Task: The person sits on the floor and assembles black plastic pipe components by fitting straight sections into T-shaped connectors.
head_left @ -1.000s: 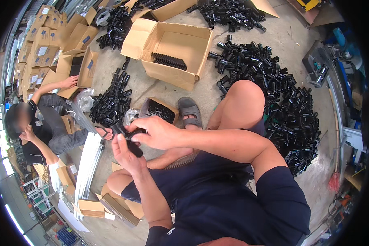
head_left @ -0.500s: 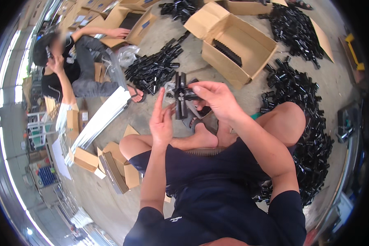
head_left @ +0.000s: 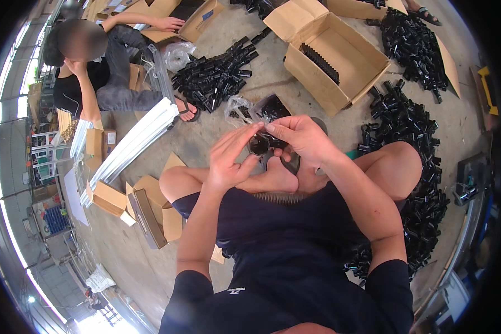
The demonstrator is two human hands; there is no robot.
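In front of my crossed legs, both hands meet at a black tubular pipe fitting (head_left: 259, 146), its round open end tilted up toward me. My right hand (head_left: 307, 142) grips it from the right, thumb and forefinger pinched at its top edge. My left hand (head_left: 227, 158) closes round its left side, fingertips at the top and thumb below. Whether a small part sits between the fingertips I cannot make out. Just beyond lie a clear plastic bag (head_left: 239, 107) and a small dark container (head_left: 274, 106) with small bits in it.
An open cardboard box (head_left: 348, 83) with black fittings in a row stands ahead. Heaps of black fittings (head_left: 406, 125) lie to the right, another pile (head_left: 214, 75) ahead left. Long white strips (head_left: 133, 147) and smaller cartons (head_left: 161, 209) are at left, near a seated person (head_left: 89, 83).
The fitting has turned from side-on to show its round end. My left hand, with fingers raised before, has moved right and closed over it. The view has shifted slightly.
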